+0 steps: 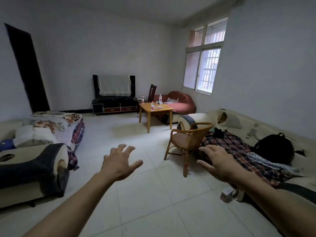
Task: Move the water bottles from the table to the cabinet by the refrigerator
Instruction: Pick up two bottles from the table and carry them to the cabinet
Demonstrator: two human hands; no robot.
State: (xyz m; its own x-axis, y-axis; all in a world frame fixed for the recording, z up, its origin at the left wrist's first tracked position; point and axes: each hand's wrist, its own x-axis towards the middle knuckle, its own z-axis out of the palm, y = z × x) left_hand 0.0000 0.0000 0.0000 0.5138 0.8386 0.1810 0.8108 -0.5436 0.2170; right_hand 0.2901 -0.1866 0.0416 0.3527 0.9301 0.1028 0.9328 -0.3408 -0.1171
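Observation:
A small wooden table [164, 111] stands across the room. Three clear water bottles with red labels are there: one [152, 105] near the table's front left, one [160, 99] toward its back, and one [142, 99] just left of the table, whether on it or on the stand behind I cannot tell. My left hand [119, 162] and my right hand [218, 162] are stretched out in front of me, fingers spread, holding nothing, far from the table. No refrigerator or cabinet beside one is in view.
A rattan chair [187, 139] stands between me and the table on the right. Sofas with blankets line the left [35, 161] and right [242, 146]; a black backpack [273, 147] lies on the right one. A TV stand [114, 106] sits at the far wall. Tiled floor stretches ahead.

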